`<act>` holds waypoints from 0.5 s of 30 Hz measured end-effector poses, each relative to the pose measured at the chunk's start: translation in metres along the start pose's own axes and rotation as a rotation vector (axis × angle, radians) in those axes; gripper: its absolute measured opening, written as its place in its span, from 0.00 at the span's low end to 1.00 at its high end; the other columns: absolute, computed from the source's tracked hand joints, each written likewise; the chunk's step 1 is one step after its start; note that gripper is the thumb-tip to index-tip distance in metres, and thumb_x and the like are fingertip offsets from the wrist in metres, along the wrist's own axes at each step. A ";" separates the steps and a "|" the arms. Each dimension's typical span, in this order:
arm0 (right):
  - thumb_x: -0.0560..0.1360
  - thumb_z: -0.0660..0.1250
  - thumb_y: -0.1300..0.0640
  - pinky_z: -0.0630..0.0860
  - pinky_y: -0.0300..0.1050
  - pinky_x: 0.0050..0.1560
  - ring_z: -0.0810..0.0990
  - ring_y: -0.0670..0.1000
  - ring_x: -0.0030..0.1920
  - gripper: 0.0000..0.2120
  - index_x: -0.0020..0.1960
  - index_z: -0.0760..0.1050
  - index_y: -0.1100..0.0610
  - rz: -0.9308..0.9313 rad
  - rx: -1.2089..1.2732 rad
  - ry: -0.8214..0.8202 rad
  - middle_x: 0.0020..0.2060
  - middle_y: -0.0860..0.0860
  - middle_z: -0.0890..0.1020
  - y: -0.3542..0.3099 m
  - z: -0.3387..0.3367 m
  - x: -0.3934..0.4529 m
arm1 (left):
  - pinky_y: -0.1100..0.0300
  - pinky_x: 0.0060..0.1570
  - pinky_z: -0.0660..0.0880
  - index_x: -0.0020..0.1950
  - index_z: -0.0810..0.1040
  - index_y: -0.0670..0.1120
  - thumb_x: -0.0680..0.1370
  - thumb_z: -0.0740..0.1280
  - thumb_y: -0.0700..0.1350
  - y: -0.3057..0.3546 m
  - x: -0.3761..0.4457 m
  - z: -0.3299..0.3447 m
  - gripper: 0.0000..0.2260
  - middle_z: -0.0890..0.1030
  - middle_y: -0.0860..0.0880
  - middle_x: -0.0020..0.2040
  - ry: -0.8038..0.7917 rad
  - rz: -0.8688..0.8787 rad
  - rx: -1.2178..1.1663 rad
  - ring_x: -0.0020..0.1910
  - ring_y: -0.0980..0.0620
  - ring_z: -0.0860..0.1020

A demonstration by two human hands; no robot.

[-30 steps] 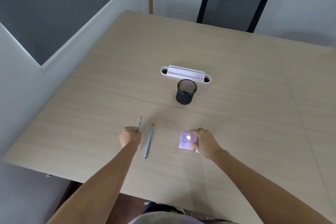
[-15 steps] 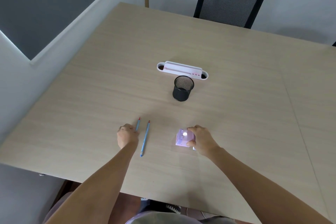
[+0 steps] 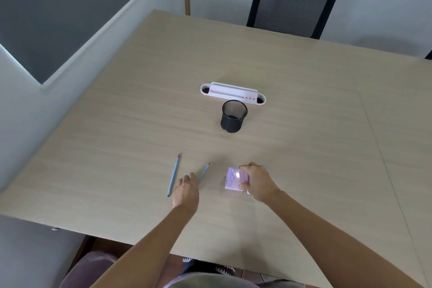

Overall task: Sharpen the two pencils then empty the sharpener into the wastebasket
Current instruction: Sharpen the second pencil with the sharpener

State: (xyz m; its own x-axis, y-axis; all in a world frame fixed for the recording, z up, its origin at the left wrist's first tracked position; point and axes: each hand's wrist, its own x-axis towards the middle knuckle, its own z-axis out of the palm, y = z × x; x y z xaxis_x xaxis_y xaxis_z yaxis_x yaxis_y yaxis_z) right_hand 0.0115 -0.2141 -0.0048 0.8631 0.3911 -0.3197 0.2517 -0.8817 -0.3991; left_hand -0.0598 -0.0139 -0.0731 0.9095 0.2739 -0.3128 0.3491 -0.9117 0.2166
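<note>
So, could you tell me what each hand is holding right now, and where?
Right hand grips the sharpener by its right side. Left hand covers the right pencil's lower end; grip unclear.

Both forearms bare, no sleeves; pale mauve trousers (image 3: 91, 271), patterned shoes (image 3: 224, 270).

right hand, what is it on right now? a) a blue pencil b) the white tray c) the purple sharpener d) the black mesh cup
c: the right hand wraps the purple sharpener on the table, while the black mesh cup and white tray stand untouched farther off.
</note>
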 end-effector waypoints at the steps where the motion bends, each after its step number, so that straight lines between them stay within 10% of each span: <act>1: 0.68 0.71 0.60 0.72 0.46 0.42 0.70 0.54 0.40 0.12 0.50 0.76 0.61 0.005 0.000 0.000 0.41 0.54 0.73 0.000 0.000 0.000 | 0.51 0.45 0.77 0.57 0.67 0.43 0.81 0.56 0.37 -0.002 -0.004 0.000 0.06 0.79 0.45 0.51 -0.010 0.034 -0.059 0.49 0.45 0.80; 15: 0.67 0.70 0.61 0.73 0.47 0.44 0.76 0.59 0.45 0.15 0.53 0.77 0.62 0.010 -0.008 0.006 0.45 0.59 0.78 -0.001 0.000 0.000 | 0.58 0.38 0.70 0.50 0.80 0.44 0.78 0.62 0.33 -0.014 0.001 -0.013 0.09 0.78 0.46 0.38 0.071 0.286 -0.435 0.39 0.47 0.76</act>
State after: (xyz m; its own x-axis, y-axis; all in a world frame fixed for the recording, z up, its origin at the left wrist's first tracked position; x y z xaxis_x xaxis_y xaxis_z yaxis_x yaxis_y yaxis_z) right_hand 0.0112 -0.2134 -0.0049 0.8680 0.3806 -0.3189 0.2465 -0.8879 -0.3885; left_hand -0.0605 0.0036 -0.0643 0.9900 0.0670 -0.1245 0.1326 -0.7457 0.6529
